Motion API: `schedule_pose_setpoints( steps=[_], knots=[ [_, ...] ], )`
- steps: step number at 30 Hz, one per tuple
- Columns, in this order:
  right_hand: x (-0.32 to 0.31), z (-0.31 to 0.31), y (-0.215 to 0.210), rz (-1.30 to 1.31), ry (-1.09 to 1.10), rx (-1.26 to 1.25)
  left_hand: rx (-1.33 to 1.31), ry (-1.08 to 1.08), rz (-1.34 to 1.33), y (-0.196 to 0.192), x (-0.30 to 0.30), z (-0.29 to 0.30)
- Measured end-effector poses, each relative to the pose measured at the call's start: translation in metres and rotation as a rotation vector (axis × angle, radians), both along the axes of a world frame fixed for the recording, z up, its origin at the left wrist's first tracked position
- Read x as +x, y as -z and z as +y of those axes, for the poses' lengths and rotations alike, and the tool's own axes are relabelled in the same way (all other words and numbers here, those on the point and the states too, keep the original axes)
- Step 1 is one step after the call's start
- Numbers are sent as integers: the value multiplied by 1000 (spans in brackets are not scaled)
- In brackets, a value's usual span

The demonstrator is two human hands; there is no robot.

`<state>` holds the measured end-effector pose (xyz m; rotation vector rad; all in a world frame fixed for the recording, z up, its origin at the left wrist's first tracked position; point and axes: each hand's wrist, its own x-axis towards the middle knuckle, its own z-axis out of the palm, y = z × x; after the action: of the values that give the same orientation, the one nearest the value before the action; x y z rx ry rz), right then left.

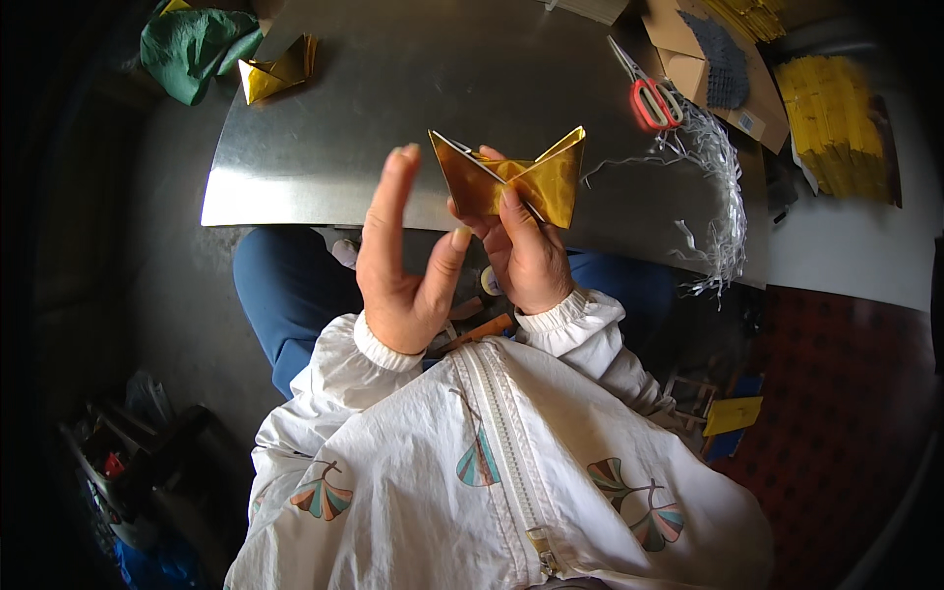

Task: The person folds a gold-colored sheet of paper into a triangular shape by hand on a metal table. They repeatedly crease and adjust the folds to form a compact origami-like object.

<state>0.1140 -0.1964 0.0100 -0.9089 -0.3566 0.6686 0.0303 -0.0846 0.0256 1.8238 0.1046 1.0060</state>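
A folded gold foil paper ingot with two raised points is held above the table's near edge. My right hand grips it from below, thumb across its front and fingers behind. Just left of it, my left hand is raised with thumb and fingers apart and nothing in it; it does not touch the paper. A second folded gold paper ingot lies at the table's far left.
On the metal table, red-handled scissors lie beside a bundle of white strings at the right. Beyond are a cardboard box and stacked gold paper. A green bag sits far left.
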Motion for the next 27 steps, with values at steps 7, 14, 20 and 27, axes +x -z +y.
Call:
schedule_pose_setpoints(
  steps=[7, 14, 20, 27],
  knots=[
    [-15, 14, -1, 47, 31, 4, -895, 245, 349, 5, -8, 0],
    [8, -14, -4, 266, -127, -29, -1031, 249, 439, -2, -17, 16],
    [16, -25, -11, 181, -101, -59, -940, 323, 530, 0, -20, 15],
    [18, -23, -13, 200, -67, -66, -947, 350, 549, 0, -21, 15]
  ],
)
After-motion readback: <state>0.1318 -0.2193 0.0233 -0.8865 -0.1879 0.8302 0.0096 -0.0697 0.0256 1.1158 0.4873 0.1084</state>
